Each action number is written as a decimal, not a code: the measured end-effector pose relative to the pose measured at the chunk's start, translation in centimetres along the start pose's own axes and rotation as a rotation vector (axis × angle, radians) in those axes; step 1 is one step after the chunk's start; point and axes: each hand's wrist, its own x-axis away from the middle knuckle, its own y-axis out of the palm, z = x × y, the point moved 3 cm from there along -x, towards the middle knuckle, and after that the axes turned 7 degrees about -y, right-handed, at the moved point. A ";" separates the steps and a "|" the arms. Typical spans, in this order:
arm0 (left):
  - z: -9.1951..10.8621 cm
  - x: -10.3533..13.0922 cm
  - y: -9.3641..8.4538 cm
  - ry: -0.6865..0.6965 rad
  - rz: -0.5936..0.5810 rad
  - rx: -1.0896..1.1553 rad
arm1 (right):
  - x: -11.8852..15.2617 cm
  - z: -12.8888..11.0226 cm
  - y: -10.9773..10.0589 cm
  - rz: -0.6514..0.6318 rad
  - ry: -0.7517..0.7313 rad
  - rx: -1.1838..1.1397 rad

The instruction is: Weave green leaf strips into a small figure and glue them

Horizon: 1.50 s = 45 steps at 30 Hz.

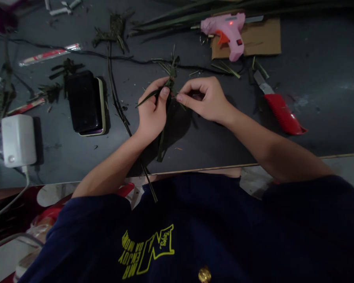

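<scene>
A figure woven from green leaf strips (173, 72) stands up between my two hands over the dark table. My left hand (153, 112) is closed round it, thumb pressed on its lower part, and long leaf ends hang down below. Close on the right, my right hand (205, 98) pinches with thumb and forefinger at the figure's side, on what looks like a thin strip end. The fingertips hide most of that strip. Left of my left hand, a long narrow leaf strip (118, 103) runs down over the table's front edge.
A pink glue gun (231, 33) with a lit red light rests on cardboard (264, 37). A red-handled knife (283, 112) lies at right. Stacked phones (84, 103), a white power bank (18, 140) and woven leaf pieces (113, 31) are at left. A black cable (141, 60) crosses behind my hands.
</scene>
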 end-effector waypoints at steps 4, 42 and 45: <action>-0.3 -0.1 0.0 -0.019 0.001 0.015 | 0.3 -0.4 0.2 -0.014 -0.002 0.012; 0.6 0.2 0.3 -0.088 -0.096 0.103 | -0.4 0.8 -0.5 0.141 0.057 -0.301; 0.4 0.0 -0.2 -0.062 -0.015 0.094 | -0.4 0.4 -0.5 0.083 0.062 -0.351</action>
